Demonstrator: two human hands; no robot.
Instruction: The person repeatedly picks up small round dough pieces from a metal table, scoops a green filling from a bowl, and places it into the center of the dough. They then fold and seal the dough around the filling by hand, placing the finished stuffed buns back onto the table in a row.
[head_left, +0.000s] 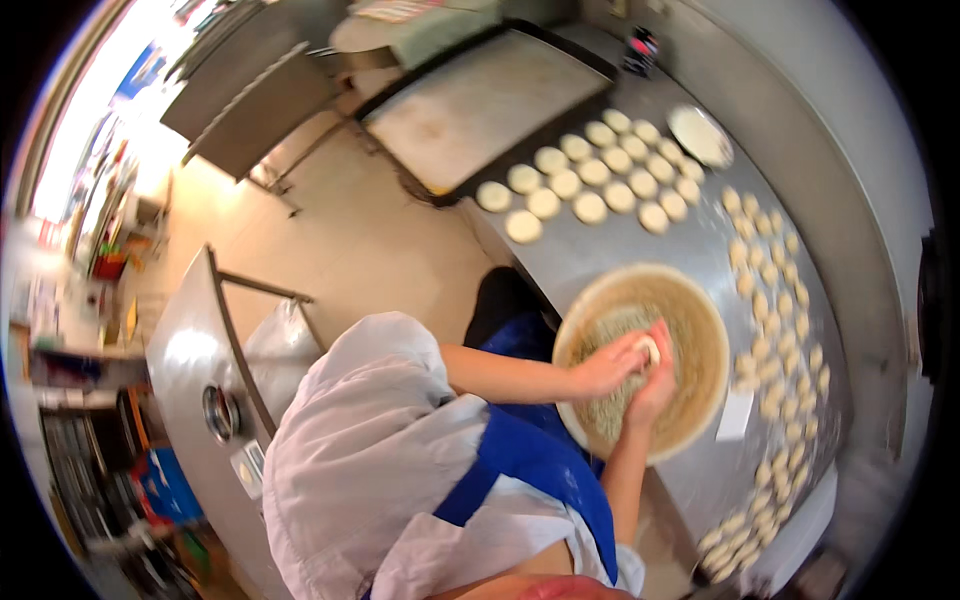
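Observation:
Over a large round tub (716, 360), my two hands meet around a small pale piece of dough (647, 349). My left hand (611, 365) comes in from the left, its fingers against the dough. On the other side, my right hand (654, 386) cups the same piece, hiding much of it. Below them in the tub lies a greenish, crumbly filling (611, 416). Beyond the tub, several rows of flattened round dough pieces (592, 171) rest on the steel table (577, 251). Many smaller dough lumps (772, 322) are spread along the table's right side.
A dark-rimmed baking tray (480, 112) is at the far end. A white plate (700, 136) stands by the wall, near a dark printed container (640, 52). A white flat scraper (735, 415) lies beside the tub. Behind me at left is another steel table (184, 375).

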